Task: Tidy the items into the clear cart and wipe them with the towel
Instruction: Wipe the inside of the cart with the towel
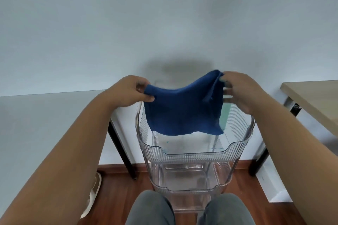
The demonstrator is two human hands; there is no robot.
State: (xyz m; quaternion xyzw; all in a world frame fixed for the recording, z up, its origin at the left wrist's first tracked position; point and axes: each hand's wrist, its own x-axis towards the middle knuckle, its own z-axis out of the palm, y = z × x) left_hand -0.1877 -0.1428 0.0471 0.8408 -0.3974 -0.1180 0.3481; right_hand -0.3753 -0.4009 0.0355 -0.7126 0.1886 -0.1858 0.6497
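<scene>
Hanging towel (183, 109) between both hands' fingers (146, 97)

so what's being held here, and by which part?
The blue towel, stretched above the clear cart: left hand pinches its upper left corner, right hand its upper right corner.

The towel (182, 109) is dark blue cloth, soft and matt, with a fine nap and a stitched hem along its edge. The cart (193, 153) is clear plastic, glossy, its walls finely ribbed and its rims smooth; faint bluish smears show on its upper floor. The floor (117, 186) is reddish-brown wood with a slight sheen. The table (45, 115) at the left has a smooth, matt pale top on black legs. The desk (314, 100) at the right has a matt, light wood-look top.
</scene>
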